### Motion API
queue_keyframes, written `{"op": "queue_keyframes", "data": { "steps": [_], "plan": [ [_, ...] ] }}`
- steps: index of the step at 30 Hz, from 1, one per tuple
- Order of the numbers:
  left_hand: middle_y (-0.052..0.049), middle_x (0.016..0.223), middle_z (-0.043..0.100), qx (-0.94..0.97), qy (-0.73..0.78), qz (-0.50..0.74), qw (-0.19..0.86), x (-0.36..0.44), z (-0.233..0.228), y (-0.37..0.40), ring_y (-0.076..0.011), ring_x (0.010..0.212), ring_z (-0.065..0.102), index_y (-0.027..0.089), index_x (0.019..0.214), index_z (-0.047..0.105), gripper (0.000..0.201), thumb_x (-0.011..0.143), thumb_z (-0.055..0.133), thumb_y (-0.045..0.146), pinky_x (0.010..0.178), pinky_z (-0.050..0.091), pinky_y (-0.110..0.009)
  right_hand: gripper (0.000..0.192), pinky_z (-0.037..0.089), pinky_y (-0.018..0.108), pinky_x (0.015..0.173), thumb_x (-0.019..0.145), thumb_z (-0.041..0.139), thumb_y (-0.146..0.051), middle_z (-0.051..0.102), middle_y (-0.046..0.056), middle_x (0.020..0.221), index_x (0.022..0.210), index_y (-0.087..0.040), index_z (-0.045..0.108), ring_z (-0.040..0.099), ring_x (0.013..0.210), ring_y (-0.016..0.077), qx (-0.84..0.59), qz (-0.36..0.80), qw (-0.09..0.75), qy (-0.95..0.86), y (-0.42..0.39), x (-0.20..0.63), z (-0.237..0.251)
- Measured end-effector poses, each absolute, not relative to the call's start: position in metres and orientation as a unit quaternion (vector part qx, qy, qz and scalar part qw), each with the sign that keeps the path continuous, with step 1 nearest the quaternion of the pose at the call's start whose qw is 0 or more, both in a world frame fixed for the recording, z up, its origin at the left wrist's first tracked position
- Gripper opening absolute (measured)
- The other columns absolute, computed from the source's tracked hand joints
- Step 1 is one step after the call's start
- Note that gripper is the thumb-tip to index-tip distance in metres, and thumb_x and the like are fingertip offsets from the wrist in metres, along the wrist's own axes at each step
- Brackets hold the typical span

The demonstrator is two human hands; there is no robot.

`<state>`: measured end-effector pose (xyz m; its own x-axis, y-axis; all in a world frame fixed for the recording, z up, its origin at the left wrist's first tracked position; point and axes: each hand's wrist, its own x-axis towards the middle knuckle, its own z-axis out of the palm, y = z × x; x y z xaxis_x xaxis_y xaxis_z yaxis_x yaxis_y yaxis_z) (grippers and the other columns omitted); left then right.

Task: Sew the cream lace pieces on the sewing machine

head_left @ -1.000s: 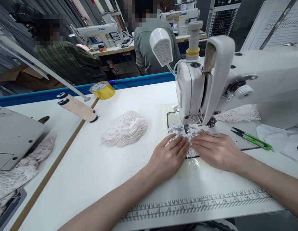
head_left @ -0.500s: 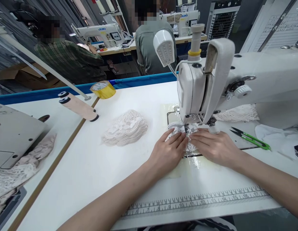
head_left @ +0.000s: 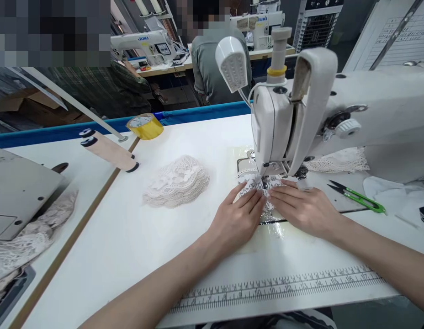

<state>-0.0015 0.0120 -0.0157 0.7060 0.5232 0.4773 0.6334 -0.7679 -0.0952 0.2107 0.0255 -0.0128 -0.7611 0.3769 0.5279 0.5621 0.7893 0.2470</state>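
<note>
A piece of white lace (head_left: 249, 179) lies under the needle of the white sewing machine (head_left: 272, 123). My left hand (head_left: 237, 217) rests on its left side, fingers stretched out and lying flat. From the right, my right hand (head_left: 303, 208) presses on the lace with straight fingers, its fingertips close to the left ones just in front of the presser foot (head_left: 265, 180). Part of the lace is hidden beneath both hands. A stack of lace pieces (head_left: 177, 183) sits on the table to the left of my left hand. Green thread snips (head_left: 361, 198) lie right of my right hand.
Yellow tape (head_left: 145, 126) and pink thread cones (head_left: 109, 151) are at the back left. More lace (head_left: 342, 161) lies behind the machine's needle end. A printed ruler (head_left: 267, 290) runs along the front edge. Two people sit beyond the blue cloth edge (head_left: 205, 111).
The lace under the needle has shifted away from me, with less of it showing in front of the fingers. Both hands stay nearly in place. The view has shifted slightly.
</note>
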Motion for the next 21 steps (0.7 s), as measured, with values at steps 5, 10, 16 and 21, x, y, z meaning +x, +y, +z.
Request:
{"op": "queue_keyframes", "data": {
  "steps": [5, 10, 16, 21],
  "plan": [
    [-0.011, 0.116, 0.066, -0.906, -0.343, -0.213, 0.126, 0.000, -0.014, 0.013, -0.0207, 0.110, 0.061, 0.011, 0.115, 0.062, 0.029, 0.092, 0.046, 0.017, 0.108, 0.039, -0.046, 0.030, 0.053, 0.030, 0.070, 0.081, 0.049, 0.003, 0.071, 0.010, 0.103, 0.100, -0.009, 0.070, 0.068, 0.088, 0.0204, -0.272, -0.210, 0.207, -0.916, 0.028, 0.211, -0.011],
    [-0.010, 0.111, 0.068, -0.908, -0.328, -0.219, 0.138, 0.000, -0.011, 0.002, -0.0202, 0.106, 0.063, 0.010, 0.111, 0.064, 0.027, 0.092, 0.050, 0.023, 0.106, 0.040, -0.045, 0.021, 0.051, 0.032, 0.075, 0.088, 0.051, -0.007, 0.071, 0.008, 0.103, 0.092, -0.012, 0.071, 0.067, 0.084, 0.0180, -0.276, -0.221, 0.227, -0.908, 0.023, 0.210, -0.012],
    [-0.009, 0.111, 0.069, -0.907, -0.331, -0.223, 0.137, -0.001, -0.011, 0.001, -0.0193, 0.105, 0.064, 0.012, 0.110, 0.064, 0.025, 0.092, 0.050, 0.022, 0.107, 0.039, -0.045, 0.017, 0.048, 0.033, 0.076, 0.090, 0.054, -0.016, 0.071, 0.006, 0.102, 0.089, -0.013, 0.071, 0.066, 0.081, 0.0167, -0.284, -0.229, 0.231, -0.902, 0.022, 0.209, -0.013],
    [-0.009, 0.111, 0.069, -0.902, -0.344, -0.225, 0.134, 0.000, -0.012, 0.007, -0.0191, 0.106, 0.063, 0.012, 0.109, 0.064, 0.025, 0.093, 0.049, 0.023, 0.108, 0.037, -0.046, 0.018, 0.047, 0.033, 0.081, 0.091, 0.053, -0.016, 0.071, 0.005, 0.102, 0.092, -0.012, 0.070, 0.065, 0.079, 0.0164, -0.305, -0.233, 0.225, -0.896, 0.024, 0.207, -0.015]
  ]
}}
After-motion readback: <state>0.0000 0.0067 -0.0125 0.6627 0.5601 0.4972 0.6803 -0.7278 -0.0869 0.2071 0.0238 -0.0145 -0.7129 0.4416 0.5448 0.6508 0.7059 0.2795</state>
